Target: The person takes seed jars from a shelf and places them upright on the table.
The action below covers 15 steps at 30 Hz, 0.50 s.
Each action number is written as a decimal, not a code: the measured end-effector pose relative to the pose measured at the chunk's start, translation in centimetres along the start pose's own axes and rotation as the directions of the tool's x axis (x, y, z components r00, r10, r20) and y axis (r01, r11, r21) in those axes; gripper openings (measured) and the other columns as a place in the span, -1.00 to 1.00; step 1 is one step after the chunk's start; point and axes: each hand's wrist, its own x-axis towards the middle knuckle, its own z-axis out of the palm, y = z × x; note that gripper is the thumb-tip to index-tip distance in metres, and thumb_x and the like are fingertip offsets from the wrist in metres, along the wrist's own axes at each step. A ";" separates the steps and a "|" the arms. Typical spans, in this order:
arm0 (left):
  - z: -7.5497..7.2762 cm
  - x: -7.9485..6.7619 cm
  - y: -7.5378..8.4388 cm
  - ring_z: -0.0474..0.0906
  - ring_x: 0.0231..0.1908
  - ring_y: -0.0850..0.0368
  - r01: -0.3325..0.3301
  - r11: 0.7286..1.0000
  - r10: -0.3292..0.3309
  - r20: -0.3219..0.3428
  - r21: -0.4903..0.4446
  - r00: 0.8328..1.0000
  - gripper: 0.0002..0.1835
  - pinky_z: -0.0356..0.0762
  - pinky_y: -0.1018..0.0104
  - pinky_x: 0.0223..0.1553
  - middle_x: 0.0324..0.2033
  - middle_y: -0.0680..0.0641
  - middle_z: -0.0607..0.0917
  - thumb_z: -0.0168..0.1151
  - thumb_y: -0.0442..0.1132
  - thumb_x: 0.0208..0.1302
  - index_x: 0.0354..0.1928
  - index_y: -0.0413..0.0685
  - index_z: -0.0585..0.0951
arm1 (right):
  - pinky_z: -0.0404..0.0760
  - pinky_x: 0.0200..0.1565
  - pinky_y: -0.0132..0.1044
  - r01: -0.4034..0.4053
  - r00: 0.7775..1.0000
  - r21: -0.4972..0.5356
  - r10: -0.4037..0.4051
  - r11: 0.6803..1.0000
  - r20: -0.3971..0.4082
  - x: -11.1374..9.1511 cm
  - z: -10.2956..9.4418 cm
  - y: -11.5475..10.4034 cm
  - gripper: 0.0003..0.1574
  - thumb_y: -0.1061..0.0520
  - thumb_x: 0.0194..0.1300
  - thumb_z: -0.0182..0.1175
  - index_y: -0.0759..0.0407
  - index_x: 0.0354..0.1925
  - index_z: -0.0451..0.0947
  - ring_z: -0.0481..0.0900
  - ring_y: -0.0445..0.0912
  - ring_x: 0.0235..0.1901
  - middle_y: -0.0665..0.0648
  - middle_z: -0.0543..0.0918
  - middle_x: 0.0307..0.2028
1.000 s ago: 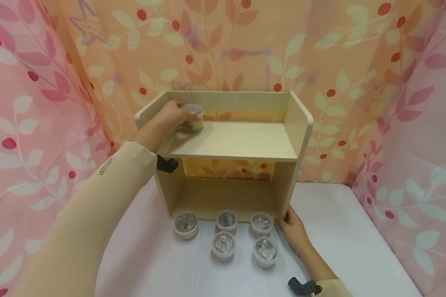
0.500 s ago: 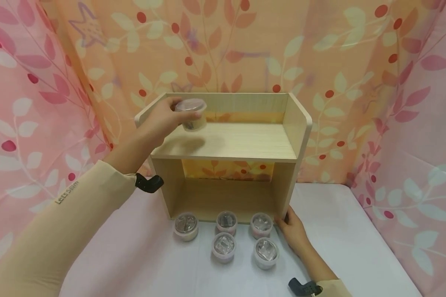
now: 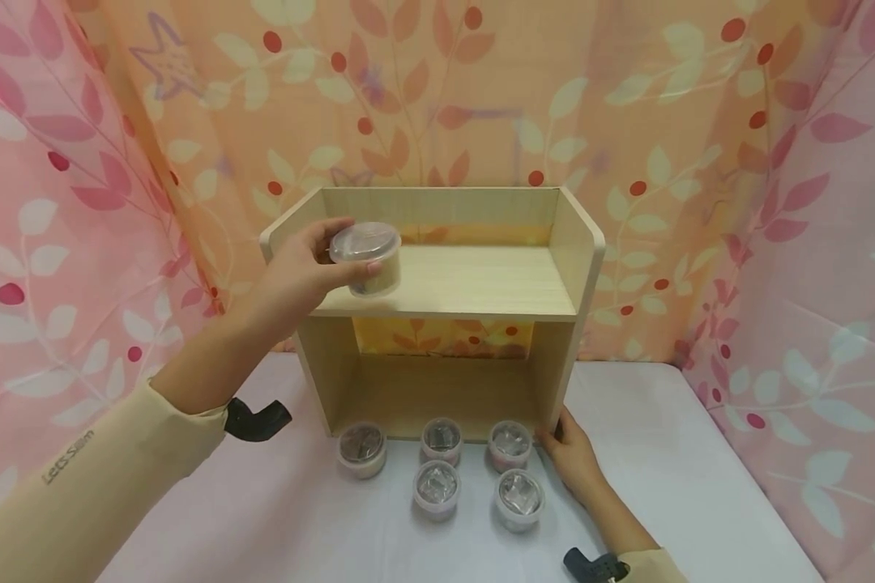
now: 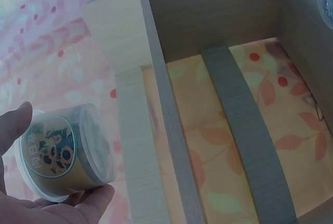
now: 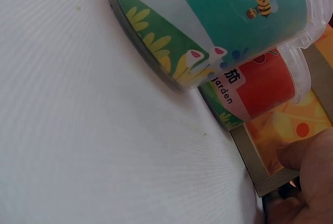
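Observation:
My left hand (image 3: 299,267) grips a small clear plastic tub (image 3: 368,263) by its sides, thumb in front. The tub hangs upright before the left part of the upper board of a pale wooden shelf (image 3: 467,283). A sunflower label on the tub (image 4: 49,151) shows in the left wrist view, with the thumb and fingers around it. Low at the shelf's front right corner, my right hand (image 3: 574,453) holds the side panel. In the right wrist view the thumb and curled fingers of that hand (image 5: 312,177) lie on either side of the panel's edge.
Several lidded tubs stand on the white cloth before the shelf, among them a left one (image 3: 362,449) and a front right one (image 3: 519,498). Floral curtains (image 3: 437,97) surround the table (image 3: 671,453) at the back and sides.
My left hand has lifted the tub off the upper board and drawn it toward me. The right hand has stayed at the shelf's corner.

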 end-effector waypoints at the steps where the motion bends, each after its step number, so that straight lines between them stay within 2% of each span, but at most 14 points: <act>1: 0.1 -0.3 -0.1 0.44 0.26 0.03 -0.001 1.000 0.001 -0.004 -0.003 1.000 0.00 0.36 0.17 0.36 0.35 -0.09 0.46 0.51 -0.04 0.23 0.59 -0.04 0.15 | 0.25 0.47 0.15 -0.001 1.000 0.001 0.001 1.000 -0.003 0.0 0.0 0.0 -0.14 0.21 0.45 0.22 0.12 0.58 0.12 0.29 0.27 0.46 0.38 0.36 0.45; 4: 0.3 -1.1 -0.5 0.45 0.26 0.06 -0.013 0.999 0.013 -0.024 -0.034 1.000 -0.04 0.44 0.33 0.26 0.33 -0.09 0.48 0.52 -0.07 0.23 0.57 -0.01 0.20 | 0.26 0.46 0.16 0.002 1.000 -0.003 -0.002 1.000 -0.009 0.0 -0.1 0.1 -0.15 0.20 0.45 0.22 0.12 0.58 0.13 0.30 0.28 0.45 0.38 0.37 0.44; 8: 0.5 -2.2 -1.4 0.48 0.18 0.12 -0.049 0.995 0.042 -0.085 -0.083 0.995 -0.08 0.52 0.56 0.08 0.31 -0.07 0.48 0.52 -0.13 0.22 0.55 0.02 0.24 | 0.28 0.45 0.15 0.005 1.000 -0.001 -0.005 1.000 -0.008 0.0 0.0 0.2 -0.15 0.19 0.45 0.22 0.11 0.57 0.14 0.31 0.28 0.44 0.37 0.38 0.44; 11: 0.6 -3.4 -2.1 0.49 0.12 0.12 -0.085 0.992 0.072 -0.130 -0.098 0.989 -0.09 0.55 0.62 0.01 0.30 -0.07 0.47 0.53 -0.17 0.21 0.54 -0.01 0.25 | 0.28 0.45 0.15 0.010 1.000 0.005 -0.010 1.000 -0.013 0.0 0.1 0.3 -0.15 0.20 0.44 0.24 0.12 0.57 0.15 0.32 0.28 0.44 0.38 0.38 0.43; 15: 1.0 -5.1 -3.3 0.50 0.14 0.11 -0.136 0.984 0.115 -0.167 -0.119 0.979 -0.09 0.55 0.63 0.05 0.30 -0.11 0.46 0.54 -0.25 0.20 0.52 -0.10 0.25 | 0.29 0.44 0.15 0.017 1.000 0.004 -0.017 1.000 -0.022 0.0 0.0 0.3 -0.14 0.21 0.43 0.25 0.14 0.57 0.15 0.33 0.28 0.43 0.39 0.39 0.42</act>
